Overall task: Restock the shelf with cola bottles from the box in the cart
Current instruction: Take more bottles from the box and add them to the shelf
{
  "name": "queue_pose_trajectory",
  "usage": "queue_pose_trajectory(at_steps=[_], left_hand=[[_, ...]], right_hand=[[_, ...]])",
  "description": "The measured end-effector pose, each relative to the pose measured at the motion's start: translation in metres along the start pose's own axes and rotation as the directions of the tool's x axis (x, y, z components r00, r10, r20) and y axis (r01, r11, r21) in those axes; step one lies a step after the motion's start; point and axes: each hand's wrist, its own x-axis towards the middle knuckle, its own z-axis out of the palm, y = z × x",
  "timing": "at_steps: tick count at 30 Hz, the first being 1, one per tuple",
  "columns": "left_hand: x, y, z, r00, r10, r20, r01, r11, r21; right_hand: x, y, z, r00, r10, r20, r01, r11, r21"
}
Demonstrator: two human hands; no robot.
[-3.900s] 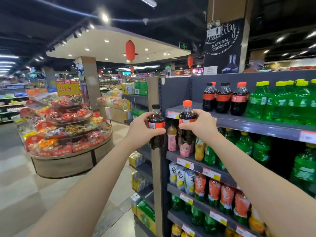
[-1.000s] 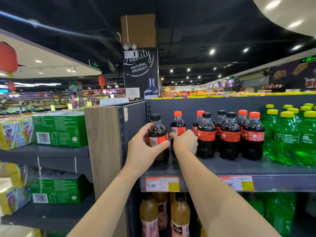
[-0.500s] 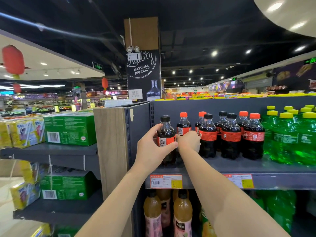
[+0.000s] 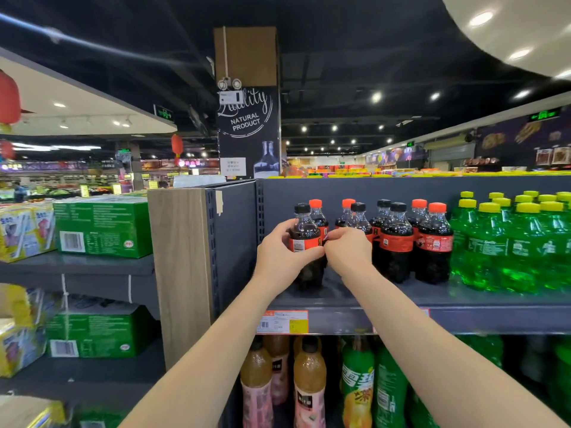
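- The top shelf [image 4: 463, 316], a grey metal deck with a price tag [image 4: 282, 322] on its front lip, held a cluster of small cola bottles [image 4: 398, 242] at its left end and green soda bottles [image 4: 509, 248] with yellow caps just to their right.
- The shelf below carried amber tea bottles [image 4: 309, 387] with pink labels.
- On the neighbouring rack to the left sat green cartons [image 4: 102, 230] and yellow drink packs [image 4: 21, 233].
- The left hand [image 4: 278, 261] gripped a black-capped cola bottle [image 4: 304, 233], thumb across the front of its red label and fingers wrapped behind. The bottle stood upright at the front left corner of the cluster, its base on or just above the deck.
- The right hand [image 4: 349, 251] was curled beside that bottle's right flank, thumbs touching. It possibly pinched the red-capped bottle [image 4: 318, 217] behind, but its fingertips were hidden and I cannot tell.
- The colas were dark and short with red labels, some capped black and some orange-red.
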Motion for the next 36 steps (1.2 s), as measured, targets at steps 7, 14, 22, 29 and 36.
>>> queue_pose_trajectory(at_steps=[7, 14, 22, 29, 36], left_hand=[[0.011, 0.0, 0.025, 0.997, -0.017, 0.07, 0.018, 0.999, -0.026], [0.018, -0.004, 0.021, 0.978, -0.094, 0.185, 0.095, 0.995, 0.004], [0.016, 0.0, 0.014, 0.946, -0.162, 0.281, 0.149, 0.986, 0.069], [0.019, -0.005, 0.026, 0.954, -0.19, 0.23, 0.186, 0.982, 0.041], [0.019, -0.003, 0.026, 0.959, -0.18, 0.217, 0.167, 0.983, 0.077]], right_hand=[[-0.017, 0.017, -0.027, 0.978, -0.169, 0.124, 0.169, 0.986, 0.011], [-0.015, 0.028, -0.018, 0.963, -0.27, 0.029, 0.271, 0.951, -0.152], [-0.008, 0.033, -0.006, 0.962, -0.271, -0.025, 0.261, 0.944, -0.203], [-0.007, 0.033, -0.01, 0.961, -0.272, -0.052, 0.245, 0.923, -0.298], [-0.003, 0.031, -0.004, 0.965, -0.258, -0.043, 0.235, 0.928, -0.287]])
